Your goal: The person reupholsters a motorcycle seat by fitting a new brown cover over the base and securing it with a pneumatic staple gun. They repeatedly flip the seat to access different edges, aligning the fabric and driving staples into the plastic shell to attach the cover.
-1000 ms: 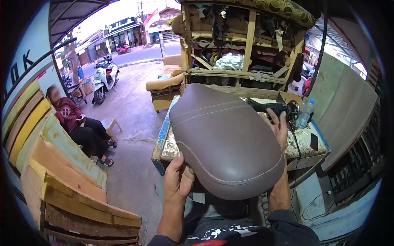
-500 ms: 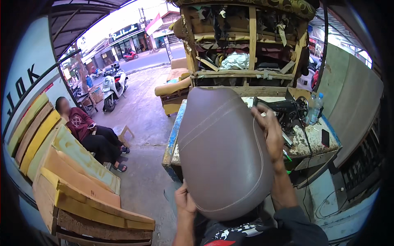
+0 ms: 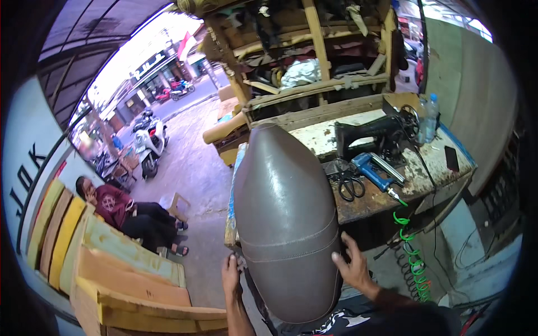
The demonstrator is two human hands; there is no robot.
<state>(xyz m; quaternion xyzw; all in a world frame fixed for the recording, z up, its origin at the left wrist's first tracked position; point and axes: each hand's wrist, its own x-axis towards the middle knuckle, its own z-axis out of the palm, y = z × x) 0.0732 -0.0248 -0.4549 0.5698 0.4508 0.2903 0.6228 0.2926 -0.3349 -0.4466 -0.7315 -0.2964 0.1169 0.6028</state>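
Seat (image 3: pixel 286 224): brown, smooth, stitched seam, upright; left hand (image 3: pixel 230 275), right hand (image 3: pixel 353 267) grip clamped on sides.

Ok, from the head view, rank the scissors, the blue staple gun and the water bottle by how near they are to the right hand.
1. Scissors: on the workbench, up from the right hand that presses the brown seat.
2. Blue staple gun: just right of the scissors.
3. Water bottle: far back right corner of the bench.
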